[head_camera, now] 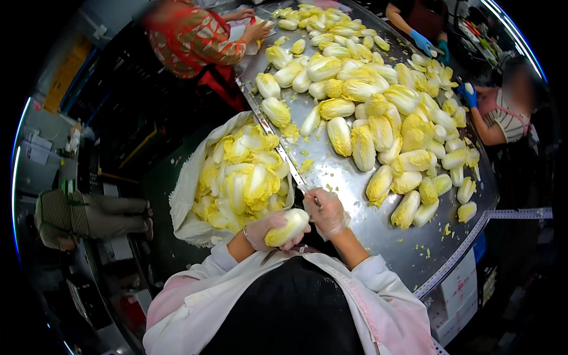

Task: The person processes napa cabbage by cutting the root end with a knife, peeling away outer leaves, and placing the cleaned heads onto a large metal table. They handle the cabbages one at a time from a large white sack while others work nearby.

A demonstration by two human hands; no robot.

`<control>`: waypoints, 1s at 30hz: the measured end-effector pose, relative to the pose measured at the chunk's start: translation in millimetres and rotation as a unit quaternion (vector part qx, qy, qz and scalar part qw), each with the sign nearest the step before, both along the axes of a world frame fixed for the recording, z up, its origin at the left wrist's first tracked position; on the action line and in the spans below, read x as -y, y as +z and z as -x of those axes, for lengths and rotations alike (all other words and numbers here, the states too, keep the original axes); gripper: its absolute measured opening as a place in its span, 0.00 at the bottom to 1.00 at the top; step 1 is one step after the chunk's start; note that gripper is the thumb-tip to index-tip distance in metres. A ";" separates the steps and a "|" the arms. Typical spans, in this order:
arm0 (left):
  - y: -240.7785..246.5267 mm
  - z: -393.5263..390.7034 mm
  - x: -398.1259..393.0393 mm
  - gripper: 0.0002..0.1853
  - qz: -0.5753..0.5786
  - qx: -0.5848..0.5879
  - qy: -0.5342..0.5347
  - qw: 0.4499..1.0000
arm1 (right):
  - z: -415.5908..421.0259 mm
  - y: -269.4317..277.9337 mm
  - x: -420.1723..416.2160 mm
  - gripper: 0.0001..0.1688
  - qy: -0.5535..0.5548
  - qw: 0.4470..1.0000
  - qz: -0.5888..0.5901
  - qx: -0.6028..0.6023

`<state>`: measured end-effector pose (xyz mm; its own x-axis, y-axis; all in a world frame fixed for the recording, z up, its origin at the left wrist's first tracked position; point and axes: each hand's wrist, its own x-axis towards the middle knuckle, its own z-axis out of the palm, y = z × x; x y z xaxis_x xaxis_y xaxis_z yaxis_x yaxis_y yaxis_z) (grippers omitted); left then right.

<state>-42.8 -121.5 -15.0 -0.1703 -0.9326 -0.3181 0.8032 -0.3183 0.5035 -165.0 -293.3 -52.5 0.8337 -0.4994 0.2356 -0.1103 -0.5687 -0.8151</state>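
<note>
A small trimmed napa cabbage (289, 228) lies in my left hand (262, 230), its white base turned to the right. Clear plastic gloves cover both hands. Close beside that base, my right hand (327, 212) is closed around what looks like a knife (317, 202), mostly hidden by the fingers. Left of the table edge, a white woven sack (188, 195) gapes wide, full of loose yellow-white cabbage leaves (244, 177). Many napa cabbages (364, 148) are heaped across the metal table (328, 177) in front of me.
A person in a patterned top (195, 37) stands at the table's far left. Across the table are a person with blue and green gloves (421, 42) and another with a blue glove (469, 95). White boxes (457, 288) sit below the right edge. Leaf scraps dot the tabletop.
</note>
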 end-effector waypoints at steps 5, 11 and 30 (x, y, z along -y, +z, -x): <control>-7.6 1.4 62.9 0.28 -0.059 0.167 0.042 0.983 | 51.1 -60.6 26.0 0.11 -0.136 0.988 -0.035 -0.062; -66.5 -75.7 179.5 0.20 -0.244 0.066 0.118 0.960 | 138.8 -76.1 42.6 0.15 -0.195 0.959 -0.154 -0.134; -42.9 15.5 402.6 0.39 0.240 0.925 -0.214 0.201 | 211.9 -83.8 85.4 0.19 -0.299 0.925 -0.221 -0.077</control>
